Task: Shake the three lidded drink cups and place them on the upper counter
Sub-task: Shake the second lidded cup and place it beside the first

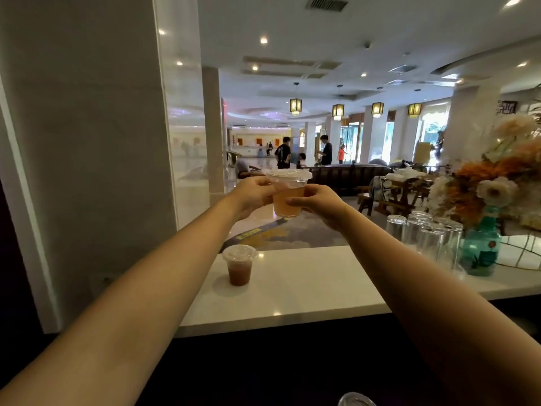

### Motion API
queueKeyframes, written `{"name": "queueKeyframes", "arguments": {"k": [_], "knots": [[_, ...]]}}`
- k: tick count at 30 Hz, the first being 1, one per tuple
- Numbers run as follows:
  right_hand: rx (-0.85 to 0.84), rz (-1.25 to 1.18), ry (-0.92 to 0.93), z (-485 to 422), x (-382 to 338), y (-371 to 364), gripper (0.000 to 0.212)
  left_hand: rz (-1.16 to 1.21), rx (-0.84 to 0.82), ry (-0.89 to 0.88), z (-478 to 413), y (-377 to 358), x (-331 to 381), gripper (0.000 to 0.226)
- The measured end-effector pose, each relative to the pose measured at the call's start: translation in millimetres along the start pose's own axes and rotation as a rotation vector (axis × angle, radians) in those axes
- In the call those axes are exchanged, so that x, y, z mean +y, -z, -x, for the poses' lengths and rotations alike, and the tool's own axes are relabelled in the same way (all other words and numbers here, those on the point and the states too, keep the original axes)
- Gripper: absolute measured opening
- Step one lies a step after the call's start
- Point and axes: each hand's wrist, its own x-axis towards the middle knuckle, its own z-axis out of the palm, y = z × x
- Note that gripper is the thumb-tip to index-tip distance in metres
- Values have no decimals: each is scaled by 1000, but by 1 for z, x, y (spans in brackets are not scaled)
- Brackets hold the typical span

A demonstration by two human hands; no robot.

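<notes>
A clear lidded cup with pale orange drink [288, 197] is held up in the air above the white upper counter [307, 285]. My left hand [253, 194] grips its left side and my right hand [317, 202] grips its right side, fingers curled round the cup. A second lidded cup with darker reddish-brown drink [239, 265] stands upright on the counter near its left end. At the bottom edge a clear rounded lid or rim [355, 399] peeks into view; what it belongs to is hidden.
Several upturned clear glasses [424, 232] stand at the counter's right, beside a teal vase [481, 250] with orange and white flowers. A pale wall [87, 142] closes the left side. Beyond the counter lies a lobby with people and wooden furniture.
</notes>
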Motion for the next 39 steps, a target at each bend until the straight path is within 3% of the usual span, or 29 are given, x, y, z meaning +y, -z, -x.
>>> {"name": "queueKeyframes", "arguments": {"k": [3,9,19,28,33,39], "knots": [[-23,6,-41,-15,26,1,42,-9,64,40,-11,-8,-31,33],[6,-33,-123,-38,117,-12,44,30,97,178,-25,-28,-125,59],[-53,-75,-168,-47,219,-44,43,-21,285,300,-19,-40,-224,43],[-90,-118,-153,-51,238,-54,49,-87,440,269,-18,-44,-243,52],[-97,-67,-169,-52,240,-57,54,-211,429,267,-19,-46,-240,48],[-173,12,-275,-50,231,-50,63,-386,368,364,-21,-42,-227,62]]}}
